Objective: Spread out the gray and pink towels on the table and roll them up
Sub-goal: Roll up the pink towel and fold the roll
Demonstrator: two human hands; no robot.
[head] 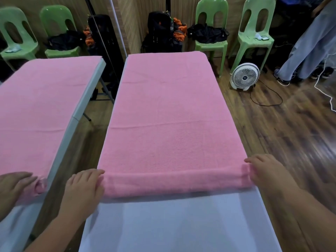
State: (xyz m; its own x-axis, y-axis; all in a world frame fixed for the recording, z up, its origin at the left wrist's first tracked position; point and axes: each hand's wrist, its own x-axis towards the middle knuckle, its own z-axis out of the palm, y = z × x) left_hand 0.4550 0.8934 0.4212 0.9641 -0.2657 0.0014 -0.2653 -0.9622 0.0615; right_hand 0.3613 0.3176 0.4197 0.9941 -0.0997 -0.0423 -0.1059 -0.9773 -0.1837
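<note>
A pink towel (169,110) lies spread flat along a white table (163,224), reaching its far end. The towel's near edge is turned into a low roll (174,184) running across the table. My left hand (83,188) rests on the roll's left end with the fingers laid over it. At the roll's right end my right hand (267,171) presses down in the same way, fingers fairly straight. No gray towel is in view.
A mirror (45,106) on the left repeats the table, towel and a hand. Green plastic chairs (211,28) with dark bags line the far wall. A white fan (244,76) with a cord stands on the wood floor to the right. A person's legs (307,51) are at the far right.
</note>
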